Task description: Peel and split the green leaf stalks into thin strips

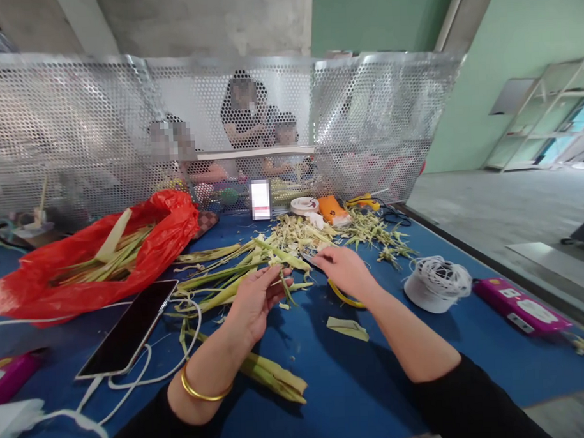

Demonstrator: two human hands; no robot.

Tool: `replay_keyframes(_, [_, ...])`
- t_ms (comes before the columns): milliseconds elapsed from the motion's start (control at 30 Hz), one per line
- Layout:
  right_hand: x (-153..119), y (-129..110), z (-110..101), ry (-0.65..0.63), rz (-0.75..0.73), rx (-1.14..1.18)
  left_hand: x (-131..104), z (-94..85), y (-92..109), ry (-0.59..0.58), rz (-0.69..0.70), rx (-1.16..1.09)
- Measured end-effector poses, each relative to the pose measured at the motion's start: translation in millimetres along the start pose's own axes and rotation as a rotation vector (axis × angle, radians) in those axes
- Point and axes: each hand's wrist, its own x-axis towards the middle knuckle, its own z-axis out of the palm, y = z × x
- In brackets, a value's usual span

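Observation:
My left hand point(261, 297), with a gold bangle at the wrist, pinches a small green husk strip point(285, 286) between thumb and fingers. My right hand point(346, 271) is closed just to its right, fingertips together. A thin greyish edge shows at those fingertips, too small to name. Below the right hand lies a yellow curved band point(345, 296), partly covered by it. Long pale green husk leaves point(227, 272) spread beneath and left of my hands. A folded husk piece point(347, 328) lies near the right forearm, and a larger husk point(276, 376) lies nearer me.
A red plastic bag point(30, 279) of leaves stands left, beside a phone point(128, 330) with white cables. Husk scraps point(297, 235), a tape roll point(304, 206), an orange packet point(333, 210), white cord point(438, 284) and a purple pack point(520, 305) lie around. People sit behind a perforated screen point(379, 114).

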Motion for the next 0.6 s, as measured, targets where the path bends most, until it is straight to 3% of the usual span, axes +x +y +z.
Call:
replay_keyframes(167, [41.7,51.5,-5.7,0.176,0.243,-0.218,-3.5,3.1,-1.4,-0.005,-0.084,0.052])
replay_keyframes(267, [59.5,72.8,-1.6,0.218,0.324,-0.308,-7.5,5.0,-0.2,-0.029,-0.101,0.071])
replay_keyframes(433, [69.3,82.1,7.6,0.182,0.278,-0.405,-5.7,3.1,-0.7,-0.048,-0.136,0.096])
replay_keyframes(600, [58.5,82.0,-5.2,0.200,0.272,-0.515,-3.9,4.2,0.3,-0.010,-0.131,0.121])
